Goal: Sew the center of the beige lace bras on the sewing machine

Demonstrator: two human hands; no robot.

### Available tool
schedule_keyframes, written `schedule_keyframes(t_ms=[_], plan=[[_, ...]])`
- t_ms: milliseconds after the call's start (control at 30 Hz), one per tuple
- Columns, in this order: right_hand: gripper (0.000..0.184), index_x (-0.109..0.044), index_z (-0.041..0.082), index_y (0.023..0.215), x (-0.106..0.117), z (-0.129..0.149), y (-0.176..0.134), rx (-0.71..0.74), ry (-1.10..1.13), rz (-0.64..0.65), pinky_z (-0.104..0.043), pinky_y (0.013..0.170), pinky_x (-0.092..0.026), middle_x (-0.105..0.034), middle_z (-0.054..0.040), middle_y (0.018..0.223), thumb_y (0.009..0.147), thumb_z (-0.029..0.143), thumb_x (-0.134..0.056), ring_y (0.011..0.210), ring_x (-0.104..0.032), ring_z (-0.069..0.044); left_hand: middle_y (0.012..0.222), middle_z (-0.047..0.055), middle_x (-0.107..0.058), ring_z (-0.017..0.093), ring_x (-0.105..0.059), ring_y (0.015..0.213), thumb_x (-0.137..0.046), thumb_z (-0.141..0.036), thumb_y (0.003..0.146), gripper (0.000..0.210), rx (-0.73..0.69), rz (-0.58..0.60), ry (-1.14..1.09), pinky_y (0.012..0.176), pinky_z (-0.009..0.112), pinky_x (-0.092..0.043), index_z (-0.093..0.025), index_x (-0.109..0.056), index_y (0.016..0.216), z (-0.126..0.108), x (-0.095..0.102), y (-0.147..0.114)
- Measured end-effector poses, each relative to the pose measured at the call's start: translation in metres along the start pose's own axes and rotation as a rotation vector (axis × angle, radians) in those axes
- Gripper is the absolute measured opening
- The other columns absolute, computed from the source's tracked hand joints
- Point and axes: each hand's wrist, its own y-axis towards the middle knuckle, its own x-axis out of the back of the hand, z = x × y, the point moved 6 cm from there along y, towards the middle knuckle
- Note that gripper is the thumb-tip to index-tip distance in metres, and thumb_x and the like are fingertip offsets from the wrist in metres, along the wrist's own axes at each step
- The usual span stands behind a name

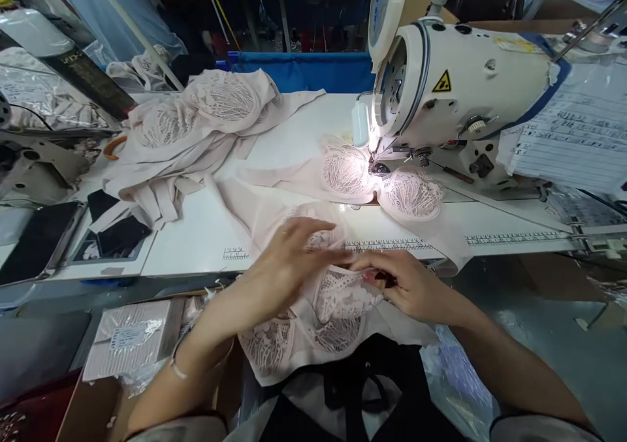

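A pale pink lace bra [340,298] lies across my lap and up against the table edge. My right hand [406,285] is closed at its upper edge, fingers bent and pinching the fabric. A small dark and reddish thing [379,277] shows under those fingers; its kind is unclear. Slightly blurred, my left hand [291,256] hovers over the bra with fingers stretched and apart, its fingertips close to my right hand. Another lace bra [411,194] lies under the needle of a lit white sewing machine [441,83], one cup on either side of the needle.
A pile of similar bras [196,115] rests on the white table [196,252] at the left. A printed ruler [514,238] runs along the front edge. Below left stands a carton with a wrapped pack [132,337]. Handwritten paper [573,122] hangs at the right. Another person [122,11] is behind.
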Motion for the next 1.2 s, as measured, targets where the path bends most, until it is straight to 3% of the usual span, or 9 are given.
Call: schedule_keyframes(t_ms=[67, 133, 233, 300, 433, 633, 767, 967, 1200], plan=[[0.016, -0.062, 0.022, 0.092, -0.002, 0.006, -0.012, 0.031, -0.036, 0.053, -0.024, 0.061, -0.040, -0.062, -0.0007, 0.081, 0.096, 0.012, -0.050, 0.069, -0.053, -0.013, 0.157, 0.008, -0.048, 0.031, -0.038, 0.149, -0.062, -0.016, 0.094, 0.022, -0.169, 0.272, 0.046, 0.116, 0.056, -0.043, -0.028, -0.078, 0.103, -0.007, -0.016, 0.012], [0.019, -0.060, 0.022, 0.082, 0.002, 0.012, -0.023, 0.073, -0.028, 0.116, -0.025, 0.062, -0.039, -0.060, -0.0004, 0.077, 0.099, 0.018, -0.050, 0.069, -0.051, -0.013, 0.161, 0.004, -0.042, 0.033, -0.031, 0.153, -0.074, -0.023, 0.087, 0.007, -0.224, 0.364, 0.007, 0.122, 0.057, -0.034, -0.026, -0.079, 0.083, -0.008, -0.014, 0.015], [0.029, -0.060, 0.021, 0.080, 0.013, 0.014, -0.035, 0.106, 0.070, 0.213, -0.026, 0.064, -0.040, -0.057, 0.0001, 0.073, 0.104, 0.031, -0.049, 0.067, -0.051, -0.013, 0.143, 0.004, -0.063, 0.032, -0.050, 0.141, -0.076, -0.026, 0.084, 0.014, -0.198, 0.368, -0.202, 0.120, 0.054, -0.037, -0.029, -0.077, 0.070, -0.007, -0.001, 0.013], [0.034, -0.061, 0.020, 0.079, 0.017, 0.007, -0.038, 0.046, 0.146, 0.265, -0.025, 0.061, -0.039, -0.056, 0.0004, 0.073, 0.104, 0.041, -0.050, 0.064, -0.050, -0.012, 0.108, 0.007, -0.078, 0.028, -0.070, 0.110, -0.069, -0.028, 0.090, 0.020, -0.128, 0.404, -0.423, 0.105, 0.048, -0.049, -0.028, -0.077, 0.072, -0.003, -0.004, 0.008], [0.044, -0.057, 0.018, 0.071, 0.014, -0.021, -0.037, -0.184, 0.245, 0.230, -0.024, 0.052, -0.029, -0.048, 0.0041, 0.065, 0.093, 0.055, -0.064, 0.057, -0.039, -0.009, 0.055, 0.000, -0.051, 0.015, -0.046, 0.053, -0.064, -0.047, 0.093, 0.044, 0.180, 0.331, -0.798, 0.056, 0.031, -0.041, -0.020, -0.060, 0.058, 0.018, -0.031, -0.005], [0.052, -0.050, 0.018, 0.059, 0.003, -0.037, -0.036, -0.161, 0.580, 0.011, -0.027, 0.056, -0.034, -0.062, -0.0021, 0.072, 0.089, 0.055, -0.069, 0.060, -0.048, -0.011, 0.056, -0.001, -0.042, 0.011, -0.038, 0.053, -0.075, -0.060, 0.079, 0.060, 0.413, 0.164, -1.149, 0.050, 0.026, -0.030, -0.018, -0.045, 0.050, 0.031, -0.066, -0.022], [0.055, -0.039, 0.020, 0.055, -0.014, -0.043, -0.033, -0.091, 0.924, -0.004, -0.024, 0.048, -0.028, -0.046, 0.0052, 0.053, 0.081, 0.048, -0.079, 0.049, -0.037, -0.009, 0.048, -0.008, -0.030, 0.004, -0.023, 0.042, -0.086, -0.052, 0.069, 0.066, 0.507, 0.114, -1.374, 0.040, 0.021, -0.018, -0.019, -0.032, 0.051, 0.031, -0.079, -0.028], [0.061, -0.031, 0.021, 0.059, -0.032, -0.051, -0.035, -0.001, 1.189, 0.146, -0.022, 0.046, -0.024, -0.038, 0.0098, 0.052, 0.075, 0.036, -0.088, 0.046, -0.028, -0.006, 0.049, -0.010, -0.033, 0.002, -0.023, 0.042, -0.094, -0.035, 0.062, 0.068, 0.417, 0.230, -1.512, 0.039, 0.018, -0.017, -0.021, -0.027, 0.058, 0.027, -0.085, -0.031], [0.061, -0.033, 0.020, 0.060, -0.024, -0.059, -0.041, 0.010, 1.103, 0.124, -0.022, 0.047, -0.022, -0.041, 0.0094, 0.055, 0.071, 0.034, -0.091, 0.049, -0.028, -0.005, 0.051, -0.010, -0.031, 0.003, -0.020, 0.044, -0.096, -0.039, 0.057, 0.071, 0.404, 0.236, -1.448, 0.040, 0.022, -0.013, -0.022, -0.027, 0.060, 0.033, -0.088, -0.031]])
